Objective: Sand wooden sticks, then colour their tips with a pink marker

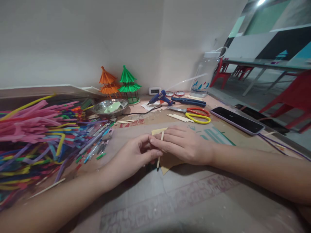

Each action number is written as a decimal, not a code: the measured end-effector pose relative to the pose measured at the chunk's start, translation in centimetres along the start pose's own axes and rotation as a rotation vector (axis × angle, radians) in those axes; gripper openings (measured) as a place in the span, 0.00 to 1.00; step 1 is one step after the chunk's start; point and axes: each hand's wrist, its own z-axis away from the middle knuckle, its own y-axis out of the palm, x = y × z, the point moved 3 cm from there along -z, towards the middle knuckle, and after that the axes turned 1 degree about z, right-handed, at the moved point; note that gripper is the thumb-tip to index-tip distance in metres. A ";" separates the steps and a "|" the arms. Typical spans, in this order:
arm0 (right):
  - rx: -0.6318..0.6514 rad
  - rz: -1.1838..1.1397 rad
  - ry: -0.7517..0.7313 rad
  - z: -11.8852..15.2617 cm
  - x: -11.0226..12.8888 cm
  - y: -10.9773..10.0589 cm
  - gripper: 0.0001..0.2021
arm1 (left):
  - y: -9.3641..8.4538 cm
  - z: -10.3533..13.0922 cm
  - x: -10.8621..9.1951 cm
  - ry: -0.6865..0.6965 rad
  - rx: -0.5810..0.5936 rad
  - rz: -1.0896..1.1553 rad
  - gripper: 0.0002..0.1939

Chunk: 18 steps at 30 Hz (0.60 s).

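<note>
A thin wooden stick with a black lower end stands at a slant between my two hands. My left hand is closed, its thumb and fingers pinched together at the stick's middle. Over the stick lies the index finger of my right hand, while the other fingers pass behind its upper part. That hand is palm down, fingers close together, on a yellowish piece of sheet. Most of this sheet is hidden under the hand. The fingertips of both hands meet at the stick, and the exact grip is partly covered.
Colourful pipe cleaners heap on the left, beside pens. Behind are a metal bowl, orange and green towers, a glue gun, scissors and a bottle. A phone lies right.
</note>
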 end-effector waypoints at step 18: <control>0.151 -0.677 0.905 0.2 -1.9 1.2 0.07 | -1.1 -0.2 2.0 0.252 -0.027 -0.863 0.31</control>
